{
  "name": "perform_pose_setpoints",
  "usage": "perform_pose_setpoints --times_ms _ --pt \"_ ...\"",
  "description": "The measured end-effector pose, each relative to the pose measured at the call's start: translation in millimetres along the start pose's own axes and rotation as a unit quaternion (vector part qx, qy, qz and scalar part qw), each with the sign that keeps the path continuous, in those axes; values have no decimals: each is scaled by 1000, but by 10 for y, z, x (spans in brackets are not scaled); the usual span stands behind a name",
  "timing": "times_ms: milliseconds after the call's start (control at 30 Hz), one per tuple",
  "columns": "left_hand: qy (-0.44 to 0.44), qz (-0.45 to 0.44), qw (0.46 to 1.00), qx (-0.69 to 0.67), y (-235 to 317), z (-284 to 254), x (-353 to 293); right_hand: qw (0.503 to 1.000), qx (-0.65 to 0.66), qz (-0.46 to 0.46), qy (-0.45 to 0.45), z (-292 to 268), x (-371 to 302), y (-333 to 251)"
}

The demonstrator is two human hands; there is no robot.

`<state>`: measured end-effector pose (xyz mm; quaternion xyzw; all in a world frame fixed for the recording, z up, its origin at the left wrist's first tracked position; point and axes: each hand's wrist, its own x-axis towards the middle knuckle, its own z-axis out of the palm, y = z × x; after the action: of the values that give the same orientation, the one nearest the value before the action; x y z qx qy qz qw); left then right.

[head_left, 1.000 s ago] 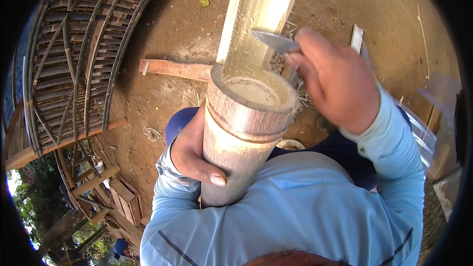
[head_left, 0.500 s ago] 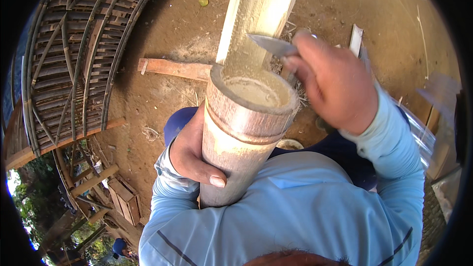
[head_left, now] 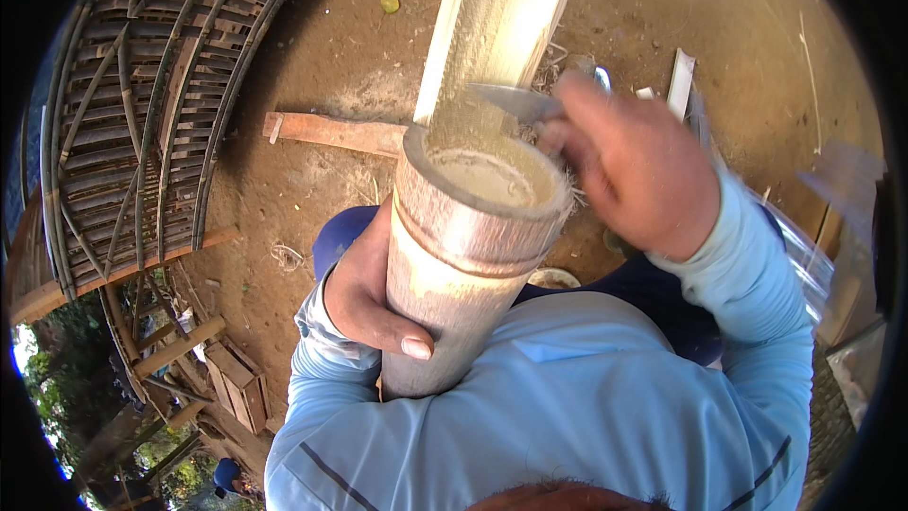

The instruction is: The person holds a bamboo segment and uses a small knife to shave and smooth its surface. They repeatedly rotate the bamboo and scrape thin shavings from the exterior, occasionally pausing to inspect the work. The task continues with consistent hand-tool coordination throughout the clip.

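Note:
A thick bamboo piece [head_left: 454,270] leans against my body, its near part a whole tube and its far part split into an open trough [head_left: 492,28]. My left hand [head_left: 371,312] wraps round the tube from the left, thumb on top. At the ringed opening the inner node wall [head_left: 484,178] shows, pale and rough. A knife [head_left: 520,102] lies across the trough just beyond that opening, blade pointing left. My right hand [head_left: 648,156] is closed round its handle, which the fingers hide. Slight blur covers that hand and the blade.
A flat reddish-brown strip [head_left: 336,132] lies on the dirt floor left of the bamboo. A slatted bamboo frame [head_left: 161,95] stands at the far left, with a wooden box [head_left: 236,386] below it. Pale offcuts [head_left: 681,83] and shavings lie at the right.
My right hand has drawn the knife slightly nearer to me, closer to the tube's opening. My left hand and the bamboo have stayed put.

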<state>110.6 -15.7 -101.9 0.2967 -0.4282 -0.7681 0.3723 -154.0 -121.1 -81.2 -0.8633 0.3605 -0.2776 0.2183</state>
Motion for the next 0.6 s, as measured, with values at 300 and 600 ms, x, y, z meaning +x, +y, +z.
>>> perform_pose_setpoints --times_ms 300,600 --pt "63 -31 997 -16 29 81 -35 1000 5 -2 -1 3 -46 -1" --pt "95 -42 994 -26 56 131 -54 1000 7 0 1 4 -65 8"
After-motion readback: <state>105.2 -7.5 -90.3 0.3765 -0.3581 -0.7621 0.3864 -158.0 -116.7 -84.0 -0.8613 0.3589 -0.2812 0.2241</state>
